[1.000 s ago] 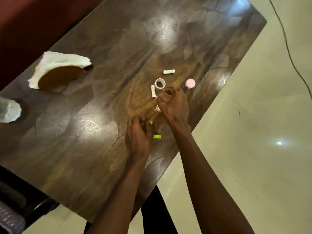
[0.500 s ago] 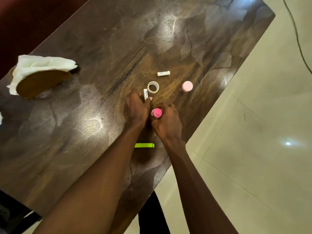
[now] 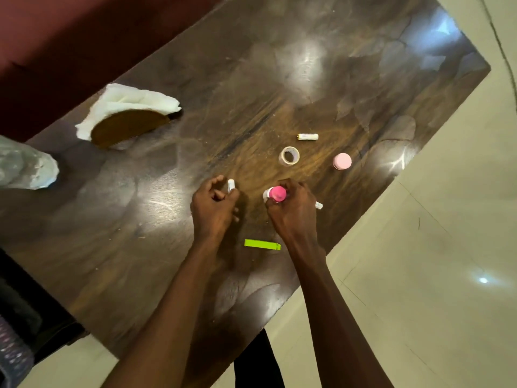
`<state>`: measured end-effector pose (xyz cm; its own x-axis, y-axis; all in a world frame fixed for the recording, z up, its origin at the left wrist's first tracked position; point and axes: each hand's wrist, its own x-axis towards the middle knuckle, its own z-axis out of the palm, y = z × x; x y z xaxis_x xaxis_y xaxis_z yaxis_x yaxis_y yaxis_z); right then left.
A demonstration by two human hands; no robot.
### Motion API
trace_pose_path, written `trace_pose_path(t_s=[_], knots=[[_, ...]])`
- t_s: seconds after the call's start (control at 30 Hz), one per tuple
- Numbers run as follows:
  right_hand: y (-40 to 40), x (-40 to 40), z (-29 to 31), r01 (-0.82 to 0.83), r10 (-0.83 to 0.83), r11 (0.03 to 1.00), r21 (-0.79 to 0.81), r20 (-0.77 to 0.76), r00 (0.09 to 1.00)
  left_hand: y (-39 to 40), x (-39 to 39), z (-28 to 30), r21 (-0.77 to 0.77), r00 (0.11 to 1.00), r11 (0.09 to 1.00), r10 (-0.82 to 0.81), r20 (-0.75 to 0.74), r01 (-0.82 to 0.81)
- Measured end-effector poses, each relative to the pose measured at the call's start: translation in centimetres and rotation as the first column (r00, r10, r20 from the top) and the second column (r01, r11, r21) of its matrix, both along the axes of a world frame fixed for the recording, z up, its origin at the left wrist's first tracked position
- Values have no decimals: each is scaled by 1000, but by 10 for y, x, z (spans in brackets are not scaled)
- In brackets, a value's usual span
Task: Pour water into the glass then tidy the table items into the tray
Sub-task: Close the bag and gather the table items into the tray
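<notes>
My left hand [image 3: 215,205] pinches a small white tube [image 3: 231,186] in its fingertips, just above the dark wooden table [image 3: 167,247]. To its right, my right hand [image 3: 293,217] is closed around a small bottle with a bright pink cap [image 3: 277,194]. A white end [image 3: 319,205] sticks out from the far side of that fist. Loose on the table beyond the hands lie a clear tape roll [image 3: 289,156], another white tube [image 3: 307,136] and a pale pink round jar [image 3: 342,161]. A lime green strip [image 3: 262,244] lies between my wrists. No glass is in view.
A brown oval tray [image 3: 128,127] with white tissue [image 3: 126,102] draped on it sits at the table's far left. A crumpled clear plastic bag [image 3: 25,166] lies at the left edge. The table's right edge drops to a pale tiled floor [image 3: 419,247].
My left hand has taken the white tube that lay beside the tape roll and drawn back to the left. The two hands have moved apart. The right hand still holds the pink-capped bottle.
</notes>
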<state>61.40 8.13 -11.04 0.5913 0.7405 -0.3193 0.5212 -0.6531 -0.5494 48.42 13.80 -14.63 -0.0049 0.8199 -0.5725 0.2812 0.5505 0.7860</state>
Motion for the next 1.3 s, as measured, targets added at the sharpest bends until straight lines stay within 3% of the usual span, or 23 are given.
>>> trace_pose_path(t_s=[0.2, 0.33, 0.43, 0.63, 0.73, 0.9, 1.1, 1.3], knots=[[38, -78, 13, -108, 109, 993, 43, -20, 994, -13, -98, 20, -111, 965, 972, 221, 139, -207], [66, -146, 25, -197, 204, 978, 75, -105, 973, -14, -156, 39, -61, 945, 955, 295, 141, -289], [81, -205, 36, -290, 305, 949, 125, -119, 945, -8, -207, 58, 46, 945, 945, 321, 60, -324], [102, -310, 69, -506, 520, 854, 119, -164, 838, 4, -316, 114, 290, 952, 942, 231, -200, -167], [108, -356, 85, -596, 619, 784, 172, -151, 771, 20, -373, 154, 343, 943, 937, 166, -289, -60], [116, -430, 97, -699, 729, 684, 209, -141, 670, 54, -486, 199, 365, 907, 930, 182, -380, -33], [121, -493, 78, -812, 829, 558, 173, -76, 553, 55, -599, 178, 307, 900, 950, 184, -396, -59], [111, -526, 52, -881, 883, 469, 64, -24, 469, 33, -621, 124, 296, 831, 955, 148, -537, 21]])
